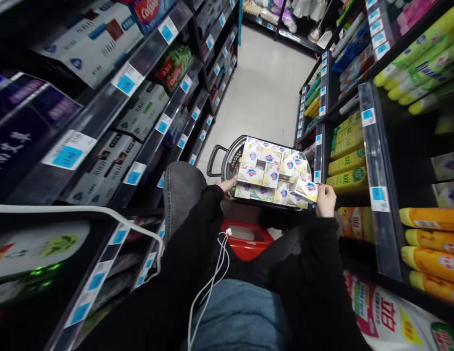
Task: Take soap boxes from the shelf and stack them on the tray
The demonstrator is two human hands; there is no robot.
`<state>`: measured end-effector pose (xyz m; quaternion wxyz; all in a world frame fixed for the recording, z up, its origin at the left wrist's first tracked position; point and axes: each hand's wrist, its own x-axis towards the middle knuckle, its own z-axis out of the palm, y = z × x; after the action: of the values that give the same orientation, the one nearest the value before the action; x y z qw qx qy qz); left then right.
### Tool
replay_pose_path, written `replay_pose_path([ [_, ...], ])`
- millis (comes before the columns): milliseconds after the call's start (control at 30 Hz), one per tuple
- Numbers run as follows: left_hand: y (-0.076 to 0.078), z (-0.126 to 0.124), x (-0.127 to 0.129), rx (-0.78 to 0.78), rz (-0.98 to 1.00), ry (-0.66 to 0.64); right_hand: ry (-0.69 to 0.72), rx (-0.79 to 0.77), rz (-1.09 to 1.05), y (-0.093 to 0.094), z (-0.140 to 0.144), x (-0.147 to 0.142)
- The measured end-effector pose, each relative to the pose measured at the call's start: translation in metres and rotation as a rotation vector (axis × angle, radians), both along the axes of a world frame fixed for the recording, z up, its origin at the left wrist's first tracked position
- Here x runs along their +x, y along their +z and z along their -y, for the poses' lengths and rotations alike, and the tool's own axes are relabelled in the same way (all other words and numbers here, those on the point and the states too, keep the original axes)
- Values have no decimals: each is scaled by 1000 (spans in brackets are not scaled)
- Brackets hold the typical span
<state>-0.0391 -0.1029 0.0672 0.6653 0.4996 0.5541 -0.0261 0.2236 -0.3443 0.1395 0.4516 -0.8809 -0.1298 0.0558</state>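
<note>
The landmark is the dark plastic shopping basket with a looped handle, standing on the pale floor of a shop aisle; all positions below are given relative to it.

Contents: the basket is filled to its rim with small white-and-yellow cardboard soap boxes bearing a blue-and-red emblem; they lie in several rows, some flat, some tilted; none appears to have been removed in any quantity, so the stock judged as still to be handled is nearly the whole load.

Right hand: at the near right corner of the basket; fingers closed around one soap box, which is lifted slightly above its neighbours and tilted; the grip is firm, on the box's right end.

Left hand: at the near left edge of the basket; fingers extended and resting against the outermost boxes of the front row; whether it grips one cannot be told, since the black sleeve hides the palm.

Surroundings: a red plastic container sits just nearer than the basket, between the knees; white earphone cables hang nearer still; to the right of the basket stand shelves of yellow-green packs and orange bottles; to the left run shelves of boxed toothpaste with blue price labels.

Progress, as a judgement: one box is in hand; the remainder sits in the basket.
</note>
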Motion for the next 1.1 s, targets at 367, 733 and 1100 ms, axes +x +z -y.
replay_pose_path([
  [367,21,32,-22,-826,315,414,86,-196,63,-62,-28,-14],
  [733,21,22,-22,-922,416,583,575,-171,166,-73,-17,-10],
  [1100,38,29,-15,-848,391,621,589,-96,181,-77,-29,-12],
])
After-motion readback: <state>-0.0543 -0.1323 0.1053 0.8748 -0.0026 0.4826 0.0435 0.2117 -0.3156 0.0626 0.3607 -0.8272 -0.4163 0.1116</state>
